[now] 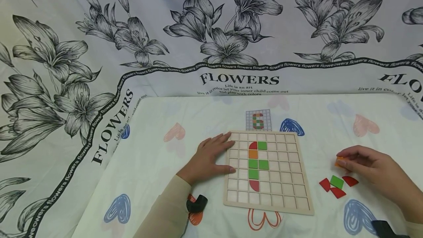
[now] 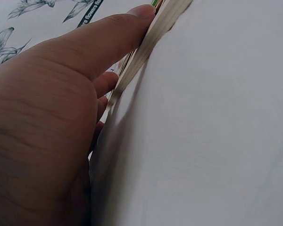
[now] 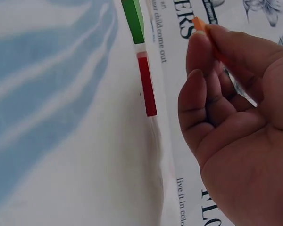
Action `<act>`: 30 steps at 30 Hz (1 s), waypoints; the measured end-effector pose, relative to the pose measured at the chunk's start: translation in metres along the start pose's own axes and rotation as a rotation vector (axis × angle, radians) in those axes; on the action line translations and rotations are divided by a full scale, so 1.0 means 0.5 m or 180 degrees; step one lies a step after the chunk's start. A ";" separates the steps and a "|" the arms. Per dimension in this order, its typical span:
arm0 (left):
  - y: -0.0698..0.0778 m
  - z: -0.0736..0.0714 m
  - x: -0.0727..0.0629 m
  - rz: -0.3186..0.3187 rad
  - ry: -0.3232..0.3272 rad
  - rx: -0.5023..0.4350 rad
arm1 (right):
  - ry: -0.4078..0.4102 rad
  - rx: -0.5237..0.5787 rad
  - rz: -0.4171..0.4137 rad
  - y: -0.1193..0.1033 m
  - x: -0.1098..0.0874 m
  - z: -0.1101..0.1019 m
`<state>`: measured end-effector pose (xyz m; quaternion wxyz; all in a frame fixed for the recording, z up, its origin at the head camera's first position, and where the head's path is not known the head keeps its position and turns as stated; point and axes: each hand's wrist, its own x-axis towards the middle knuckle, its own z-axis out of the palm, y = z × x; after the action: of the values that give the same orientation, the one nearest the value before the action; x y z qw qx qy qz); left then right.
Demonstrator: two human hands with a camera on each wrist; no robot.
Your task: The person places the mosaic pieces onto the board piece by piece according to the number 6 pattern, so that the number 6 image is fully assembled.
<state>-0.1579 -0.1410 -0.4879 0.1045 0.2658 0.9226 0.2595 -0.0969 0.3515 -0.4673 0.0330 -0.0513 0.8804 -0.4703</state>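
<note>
Here, the left hand (image 1: 206, 158) rests with fingers extended on the left edge of the wooden board (image 1: 274, 187), lower centre of the frame, which should steady it. At lower right, the right hand (image 1: 375, 168) pinches the orange piece (image 1: 338, 162); holding it by opposite edges would help it settle flat without nudging the 7 laid tiles (image 1: 253, 163).

Beige left sleeve (image 1: 162, 208), beige right sleeve (image 1: 415, 230), black camera (image 1: 197, 204) at each wrist
</note>
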 end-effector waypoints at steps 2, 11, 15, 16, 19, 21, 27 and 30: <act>0.000 0.000 0.000 -0.0006 0.0000 -0.0023 | 0.0001 0.0033 -0.0019 -0.004 -0.002 0.002; 0.000 -0.001 0.001 0.0026 0.0004 -0.0016 | -0.0010 0.0040 0.0002 -0.023 -0.007 0.014; -0.001 -0.001 0.001 0.0023 0.0007 -0.0017 | -0.0021 0.0066 0.0013 -0.038 -0.011 0.024; -0.001 0.000 0.000 0.0020 0.0007 -0.0020 | -0.0029 0.0067 0.0000 -0.041 -0.012 0.027; -0.002 0.000 0.000 0.0011 0.0014 -0.0032 | -0.0063 0.0116 -0.0099 -0.052 -0.014 0.037; -0.003 0.000 0.000 0.0009 0.0014 -0.0043 | -0.0094 0.0153 -0.0186 -0.059 -0.015 0.042; -0.002 -0.001 0.000 0.0015 0.0006 -0.0068 | -0.0167 0.0295 -0.0390 -0.079 -0.018 0.056; 0.000 -0.001 0.000 0.0020 0.0008 -0.0074 | -0.0264 0.0437 -0.0639 -0.089 -0.018 0.067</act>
<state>-0.1580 -0.1414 -0.4872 0.1056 0.2672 0.9188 0.2708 -0.0815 0.3005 -0.4485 0.0256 -0.1562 0.8344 -0.5279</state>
